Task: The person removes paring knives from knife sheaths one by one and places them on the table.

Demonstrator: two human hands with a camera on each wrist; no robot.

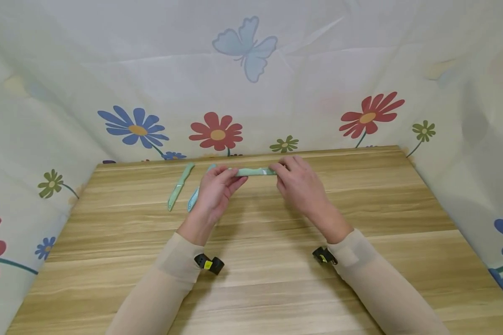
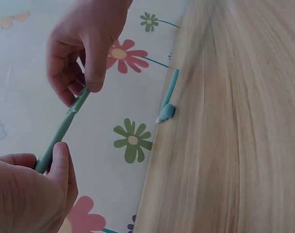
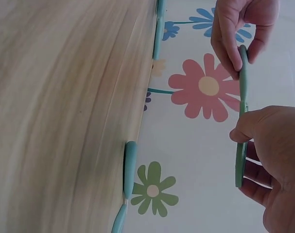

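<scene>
Raised over the far part of the table, a green knife (image 1: 251,172) with what looks like a matching sheath lies level between both hands. My left hand (image 1: 216,188) pinches the handle end between thumb and fingers. At the other end, my right hand (image 1: 302,184) grips the sheath, thumb on one side and fingers on the other in the right wrist view. A second green sheathed knife (image 1: 180,187) rests on the table to the left. Beside it is a light blue knife (image 1: 193,200), partly covered by my left hand.
The wooden table (image 1: 268,270) reaches back to a flower-printed cloth (image 1: 310,102) hanging behind and at both sides. A teal item (image 2: 168,104) with a slim part and a rounded part lies near the table's edge in the left wrist view.
</scene>
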